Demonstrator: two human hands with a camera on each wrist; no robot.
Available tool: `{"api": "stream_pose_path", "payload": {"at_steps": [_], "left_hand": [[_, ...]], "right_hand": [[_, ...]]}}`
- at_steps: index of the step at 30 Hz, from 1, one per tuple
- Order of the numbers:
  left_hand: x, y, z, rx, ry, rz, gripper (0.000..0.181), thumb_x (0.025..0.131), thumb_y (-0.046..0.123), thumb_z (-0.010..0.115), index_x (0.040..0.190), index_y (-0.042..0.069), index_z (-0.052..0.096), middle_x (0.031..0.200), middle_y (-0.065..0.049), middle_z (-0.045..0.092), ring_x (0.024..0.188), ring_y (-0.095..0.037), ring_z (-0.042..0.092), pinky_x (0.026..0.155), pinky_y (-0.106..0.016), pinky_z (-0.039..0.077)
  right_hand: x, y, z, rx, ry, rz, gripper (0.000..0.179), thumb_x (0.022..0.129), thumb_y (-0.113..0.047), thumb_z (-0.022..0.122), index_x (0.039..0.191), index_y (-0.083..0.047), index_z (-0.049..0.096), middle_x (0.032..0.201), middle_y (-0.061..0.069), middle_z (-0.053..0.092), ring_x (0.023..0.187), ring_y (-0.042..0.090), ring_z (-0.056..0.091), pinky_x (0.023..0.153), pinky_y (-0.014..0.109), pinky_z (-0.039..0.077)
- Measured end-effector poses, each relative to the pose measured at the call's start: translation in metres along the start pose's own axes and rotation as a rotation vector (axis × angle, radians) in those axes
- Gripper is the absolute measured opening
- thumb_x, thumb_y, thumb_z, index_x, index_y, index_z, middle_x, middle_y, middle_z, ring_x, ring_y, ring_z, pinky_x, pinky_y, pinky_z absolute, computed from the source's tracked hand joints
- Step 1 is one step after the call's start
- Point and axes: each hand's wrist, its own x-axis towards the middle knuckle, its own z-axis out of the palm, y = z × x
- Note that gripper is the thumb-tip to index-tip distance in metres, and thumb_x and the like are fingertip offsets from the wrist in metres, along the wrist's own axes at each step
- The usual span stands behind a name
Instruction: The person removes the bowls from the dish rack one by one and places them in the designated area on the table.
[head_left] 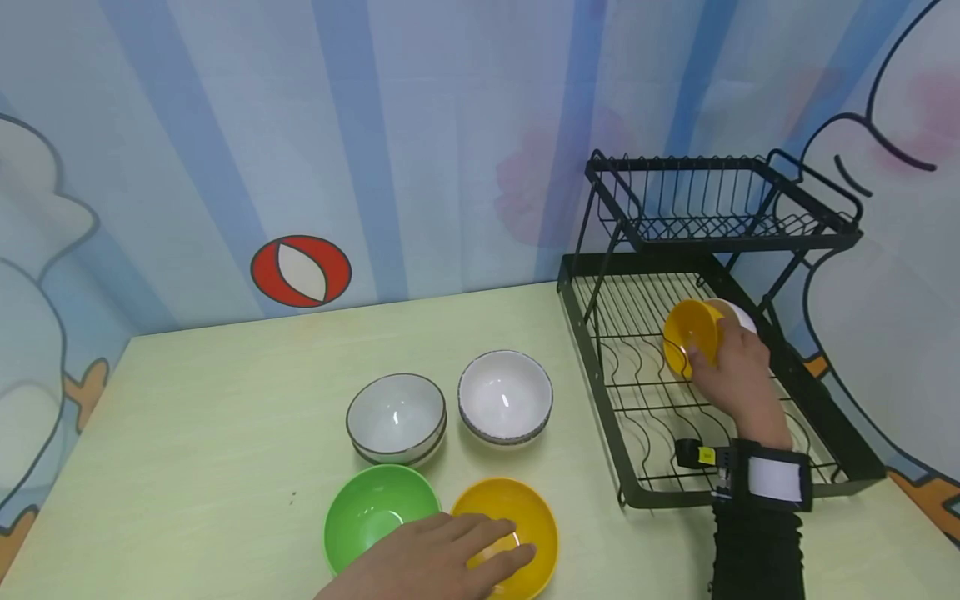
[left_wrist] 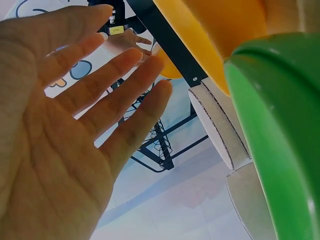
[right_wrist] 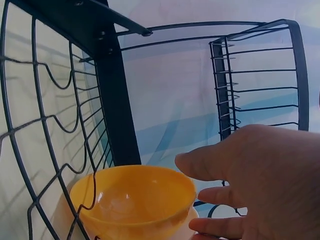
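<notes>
In the head view, a yellow bowl [head_left: 678, 333] leans on its side in the lower tier of the black dish rack [head_left: 615, 450], a white bowl [head_left: 741, 313] behind it. My right hand [head_left: 738, 375] is at that yellow bowl's right rim. The right wrist view shows the thumb [right_wrist: 200, 162] raised off the rim of the yellow bowl [right_wrist: 135, 195], fingers extended beside it. My left hand [head_left: 442, 554] hovers with spread fingers over a second yellow bowl [head_left: 536, 517] and the near edge of a green bowl [head_left: 375, 504]; its palm [left_wrist: 55, 150] holds nothing.
White bowls with dark rims, one stack [head_left: 396, 412] and another bowl [head_left: 506, 393], stand behind the green and yellow ones. The rack's upper tier [head_left: 750, 246] overhangs the back of the lower one. A patterned curtain [head_left: 450, 167] backs the table [head_left: 225, 450].
</notes>
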Motion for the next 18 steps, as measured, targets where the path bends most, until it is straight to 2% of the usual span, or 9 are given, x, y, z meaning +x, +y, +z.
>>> {"api": "stream_pose_path", "payload": {"at_steps": [5,8,14,18], "left_hand": [[-0.0005,-0.0011,0.0005,0.049,0.046,0.030,0.059,0.101,0.066,0.021,0.147,0.035,0.041,0.145,0.006,0.055,0.132,-0.013,0.053,0.106,-0.033,0.051],[-0.0009,-0.0017,0.0012,0.055,0.053,0.037,0.058,0.101,0.066,0.022,0.146,0.035,0.042,0.144,0.006,0.056,0.131,-0.013,0.054,0.106,-0.033,0.051],[-0.0008,-0.0020,0.0015,0.048,0.049,0.039,0.057,0.102,0.065,0.022,0.146,0.035,0.043,0.144,0.007,0.056,0.130,-0.013,0.055,0.105,-0.033,0.051],[-0.0007,-0.0019,0.0015,0.055,0.053,0.041,0.057,0.102,0.065,0.023,0.145,0.034,0.044,0.144,0.007,0.056,0.130,-0.012,0.055,0.104,-0.033,0.052]], "right_hand": [[0.0018,0.0005,0.0034,0.001,0.035,-0.063,0.065,0.101,-0.020,0.047,0.148,0.013,0.017,0.138,0.050,0.029,0.127,0.064,0.025,0.104,0.074,0.021],[0.0016,0.0005,0.0047,-0.010,0.057,-0.099,0.063,0.101,-0.018,0.049,0.147,0.014,0.020,0.136,0.049,0.033,0.122,0.063,0.029,0.102,0.071,0.014],[0.0004,0.0012,0.0057,-0.009,0.041,-0.081,0.064,0.102,-0.020,0.047,0.147,0.015,0.019,0.136,0.049,0.031,0.118,0.059,0.027,0.093,0.069,0.020],[0.0008,0.0008,0.0055,-0.010,0.020,-0.057,0.066,0.102,-0.022,0.045,0.148,0.016,0.017,0.138,0.049,0.028,0.118,0.060,0.027,0.092,0.070,0.028]]}}
